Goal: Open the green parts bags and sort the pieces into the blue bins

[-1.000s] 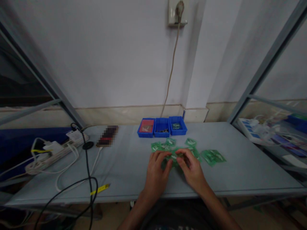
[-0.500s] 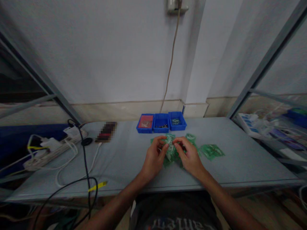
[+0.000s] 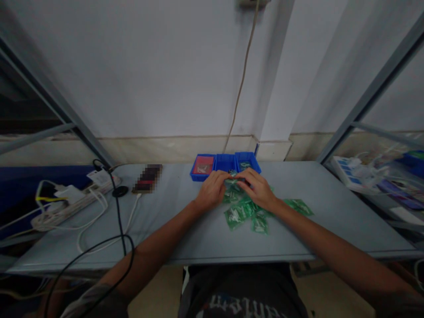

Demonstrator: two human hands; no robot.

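My left hand (image 3: pixel 212 191) and my right hand (image 3: pixel 257 189) meet just in front of the blue bins, fingertips close together. Between them they pinch a small green plastic bag (image 3: pixel 232 181), mostly hidden by the fingers. Below the hands lies a loose pile of green plastic bags (image 3: pixel 239 213) with small pale contents that I cannot make out. Another green bag (image 3: pixel 299 206) rests to the right, beyond my right wrist. Of the three blue bins, the left bin (image 3: pixel 199 177) has a red piece inside, while my fingers partly cover the middle bin (image 3: pixel 225 160) and the right bin (image 3: pixel 256 164).
On the left of the grey table (image 3: pixel 179 240) are a pixelated phone-like object (image 3: pixel 147 179), a power strip (image 3: pixel 76 205) and a black cable (image 3: pixel 117 221). Another power strip (image 3: pixel 353 174) sits at the right. Metal posts frame both sides, with a wall behind.
Both hands have moved forward and up from the pile to the front of the bins. More of the green bags beneath now shows. The camera view has shifted slightly.
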